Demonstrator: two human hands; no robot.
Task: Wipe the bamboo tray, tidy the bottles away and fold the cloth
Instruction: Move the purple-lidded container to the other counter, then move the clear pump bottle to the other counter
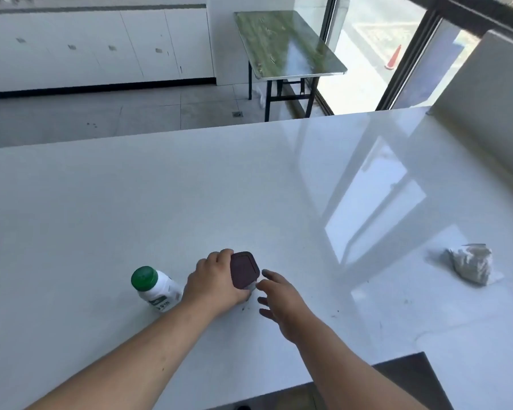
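Note:
A bottle with a dark maroon square cap [244, 270] stands on the white counter [249, 187]. My left hand [216, 282] is wrapped around its body from the left. My right hand [279, 297] hovers just to its right with fingers spread, holding nothing. A white bottle with a green cap [156, 288] stands upright just left of my left wrist. A crumpled grey-white cloth [471, 263] lies far to the right on the counter. No bamboo tray is in view.
A white wall panel [486, 113] rises at the counter's right end. Beyond the counter's far edge are a tiled floor, white cabinets [86, 48] and a green-topped folding table [288, 42]. A dark gap [403, 377] shows at the counter's near edge.

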